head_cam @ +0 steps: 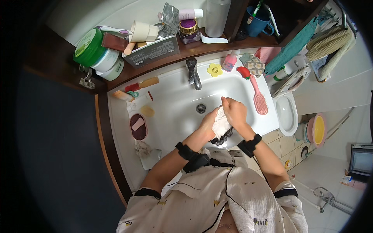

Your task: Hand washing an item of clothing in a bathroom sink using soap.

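Note:
Over the right part of a white washbasin (174, 116), my left hand (209, 123) and my right hand (235, 113) grip a bunched white cloth (221, 125) between them. My left hand holds its left side, and my right hand closes over the upper right. Below the cloth, a dark, crinkled, lace-like fabric (222, 138) shows near the basin's front; whether it is joined to the cloth is hidden. The metal drain (201, 108) lies just left of my hands, and the dark faucet (193, 74) stands behind it.
A pink hairbrush (260, 103) lies on the right rim, near a pink bottle (229, 62) and a yellow flower-shaped piece (214, 70). An oval dish (138, 127) and a crumpled cloth (142, 149) sit at left. Above runs a crowded wooden shelf (186, 49). A toilet (286, 113) stands right.

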